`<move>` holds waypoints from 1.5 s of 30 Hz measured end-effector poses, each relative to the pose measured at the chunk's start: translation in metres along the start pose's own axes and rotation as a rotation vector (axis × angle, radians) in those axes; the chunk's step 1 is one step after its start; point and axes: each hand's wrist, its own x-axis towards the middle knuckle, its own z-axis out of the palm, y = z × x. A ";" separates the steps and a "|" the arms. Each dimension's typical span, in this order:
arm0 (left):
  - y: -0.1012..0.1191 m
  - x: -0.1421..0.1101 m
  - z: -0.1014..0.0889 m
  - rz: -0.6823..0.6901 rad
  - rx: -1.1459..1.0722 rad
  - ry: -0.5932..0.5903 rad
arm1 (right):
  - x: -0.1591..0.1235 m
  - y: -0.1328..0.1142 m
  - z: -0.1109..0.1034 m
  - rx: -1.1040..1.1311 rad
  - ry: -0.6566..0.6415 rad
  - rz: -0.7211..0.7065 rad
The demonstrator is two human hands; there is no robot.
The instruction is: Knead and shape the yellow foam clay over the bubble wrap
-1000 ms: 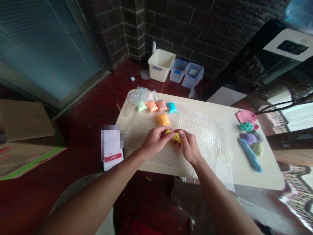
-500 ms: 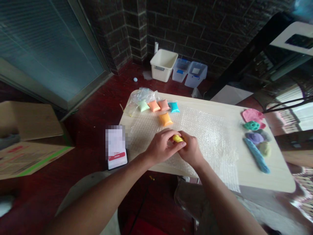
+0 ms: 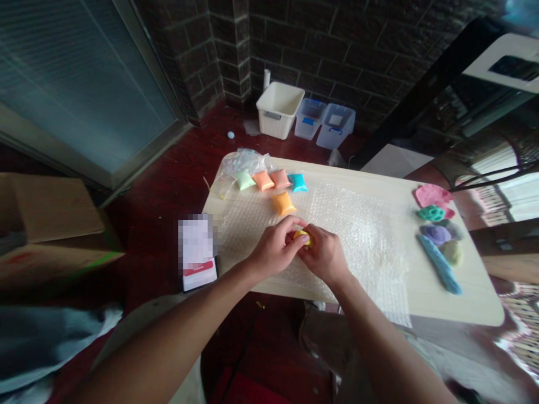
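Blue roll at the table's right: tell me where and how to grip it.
Probably pinch the blue roll near its closer end, from above, across its slim width: the purple lump and pale green lump sit beside its farther part.

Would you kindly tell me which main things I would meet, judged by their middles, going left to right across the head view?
Cardboard box, screen, pale green packet, left hand, yellow lump, right hand, long blue roll.

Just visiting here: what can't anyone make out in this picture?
- Head view: much of the yellow lump, hidden by the left hand and right hand.
- Head view: upper content on the screen, pixelated.
- Head view: left end of the cardboard box, cut off by the edge.
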 end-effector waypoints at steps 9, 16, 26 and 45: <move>0.001 0.000 -0.003 0.004 -0.034 -0.060 | 0.002 -0.008 -0.004 -0.108 -0.029 0.058; -0.004 0.006 -0.001 -0.061 -0.315 -0.072 | 0.002 -0.002 -0.003 0.037 0.045 -0.023; -0.006 0.011 -0.003 -0.078 -0.296 -0.070 | 0.000 -0.003 -0.004 0.102 0.073 -0.033; -0.002 0.008 0.013 -0.250 -0.425 -0.227 | 0.009 -0.004 -0.016 1.021 0.186 0.278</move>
